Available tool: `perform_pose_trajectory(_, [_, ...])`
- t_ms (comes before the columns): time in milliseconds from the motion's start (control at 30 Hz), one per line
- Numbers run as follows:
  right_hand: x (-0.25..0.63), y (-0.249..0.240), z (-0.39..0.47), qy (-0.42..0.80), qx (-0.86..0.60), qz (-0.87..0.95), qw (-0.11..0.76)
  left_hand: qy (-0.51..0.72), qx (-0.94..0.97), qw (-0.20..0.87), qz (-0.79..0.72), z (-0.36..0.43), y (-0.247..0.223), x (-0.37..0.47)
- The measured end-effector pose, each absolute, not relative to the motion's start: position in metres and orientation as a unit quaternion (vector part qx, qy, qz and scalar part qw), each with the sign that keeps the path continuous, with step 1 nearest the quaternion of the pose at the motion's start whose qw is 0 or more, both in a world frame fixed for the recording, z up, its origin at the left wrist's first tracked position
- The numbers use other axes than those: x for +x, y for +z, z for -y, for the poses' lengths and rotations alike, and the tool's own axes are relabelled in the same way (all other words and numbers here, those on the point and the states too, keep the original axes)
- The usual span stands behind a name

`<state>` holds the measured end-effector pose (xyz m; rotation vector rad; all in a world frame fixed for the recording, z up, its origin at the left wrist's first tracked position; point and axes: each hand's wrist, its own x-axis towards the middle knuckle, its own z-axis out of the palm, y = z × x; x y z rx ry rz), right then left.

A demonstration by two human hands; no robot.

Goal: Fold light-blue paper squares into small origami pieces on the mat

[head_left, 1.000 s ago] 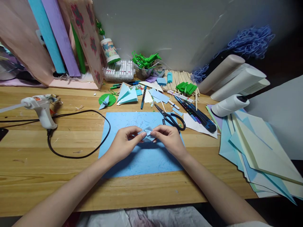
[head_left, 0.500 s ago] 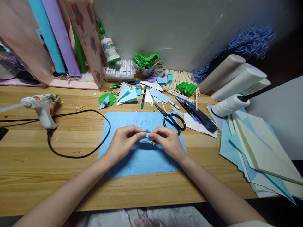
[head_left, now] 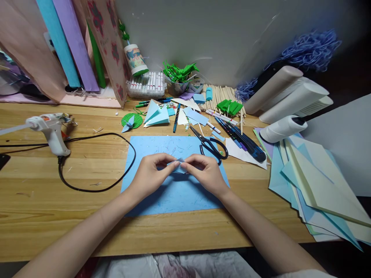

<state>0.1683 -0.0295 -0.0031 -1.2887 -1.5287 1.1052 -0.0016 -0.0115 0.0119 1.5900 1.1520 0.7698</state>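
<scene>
Between both hands is a small folded piece of blue paper [head_left: 180, 168], held just above the blue mat [head_left: 174, 200]. My left hand [head_left: 155, 170] pinches its left side between thumb and fingers. The right side is pinched by my right hand [head_left: 206, 172], with the thumbs close together on the paper. My fingers hide much of the folds. Black-handled scissors [head_left: 209, 144] lie just beyond my right hand, partly on the mat. Farther back, a small blue folded-paper piece [head_left: 128, 124] rests on a green round [head_left: 137, 120].
A white glue gun [head_left: 52, 133] stands at left, its black cable [head_left: 101, 190] curving to the mat. Paper scraps [head_left: 158, 116], markers [head_left: 150, 83] and wooden sticks [head_left: 220, 94] fill the back. A box cutter [head_left: 252, 148] and stacked paper [head_left: 327, 177] lie at right.
My thumbs have shifted slightly on the blue paper, and less of its front face shows now. Both hands keep their hold in nearly the same place.
</scene>
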Motion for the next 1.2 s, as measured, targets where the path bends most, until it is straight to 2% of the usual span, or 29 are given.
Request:
perform_pose_trajectory(233, [0.168,-0.001,0.031,0.371,-0.503,0.669,0.402,0.332,0.738,0.381,-0.448,0.017,0.013,-0.002])
perform_pose_trajectory(467, [0.172,-0.001,0.029,0.36,-0.501,0.685,0.389,0.315,0.783,0.348,-0.408,0.014,0.009,-0.005])
perform_pose_trajectory(600, [0.175,0.0,0.027,0.315,-0.5,0.692,0.415,0.339,0.771,0.342,-0.417,0.011,0.009,-0.005])
perform_pose_trajectory(700, [0.178,0.002,0.027,0.236,-0.475,0.712,0.459,0.378,0.666,0.414,-0.492,0.008,0.01,-0.004])
perform_pose_trajectory(833, [0.184,0.003,0.027,0.132,-0.421,0.757,0.481,0.301,0.473,0.674,-0.482,0.004,0.012,-0.002])
perform_pose_trajectory(900, [0.185,0.002,0.027,0.105,-0.39,0.791,0.46,0.257,0.408,0.757,-0.442,0.004,0.012,-0.001])
perform_pose_trajectory(1033, [0.185,0.001,0.025,0.114,-0.347,0.834,0.413,0.281,0.396,0.755,-0.441,0.004,0.007,-0.004])
perform_pose_trajectory(1200, [0.182,0.002,0.025,0.134,-0.385,0.827,0.387,0.317,0.415,0.719,-0.458,0.003,0.008,-0.006])
